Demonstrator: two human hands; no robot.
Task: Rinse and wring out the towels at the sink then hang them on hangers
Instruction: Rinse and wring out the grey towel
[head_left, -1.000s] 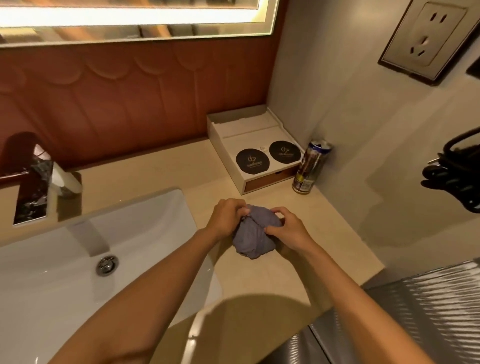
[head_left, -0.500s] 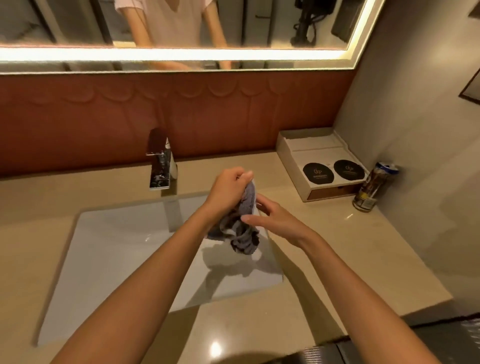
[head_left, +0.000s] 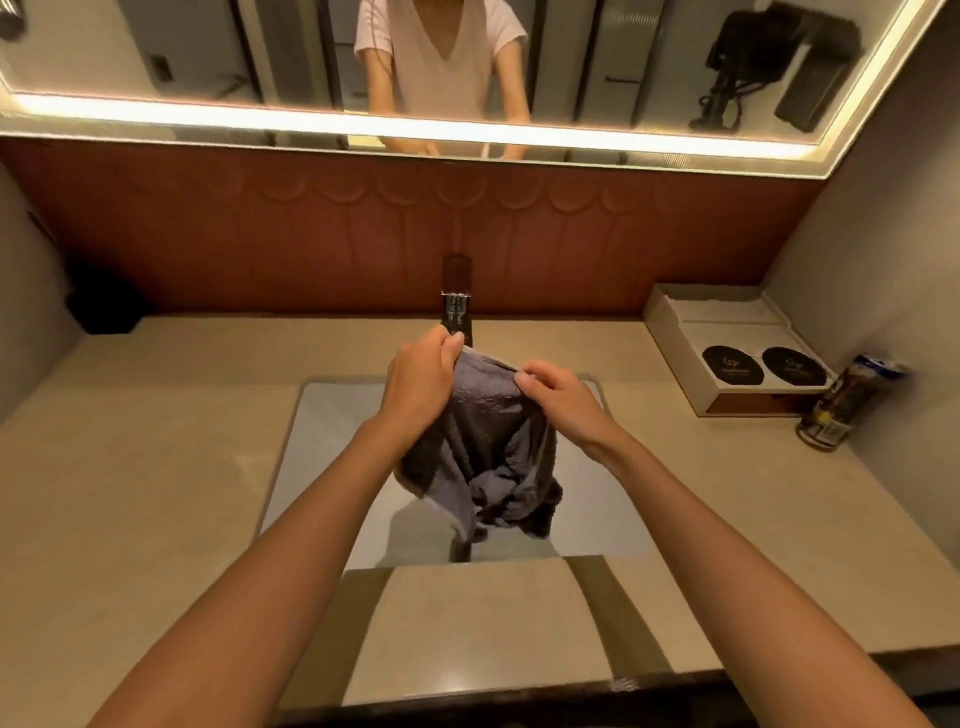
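Far right on the beige counter (head_left: 156, 467) there's a white box (head_left: 727, 332) with two black round coasters (head_left: 732, 366) on it. A drink can (head_left: 844, 410) stands upright just right of it. A lit-edge mirror (head_left: 260, 52) sits above a reddish-brown wall panel (head_left: 260, 234).

Our towel (head_left: 488, 447) hangs over the sink (head_left: 322, 415), faucet (head_left: 456, 306) behind; right, on the surface (head_left: 156, 467), box (head_left: 722, 332) then can (head_left: 844, 410).

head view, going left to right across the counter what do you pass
dark object in the left corner → left hand → towel → right hand → white tray → can
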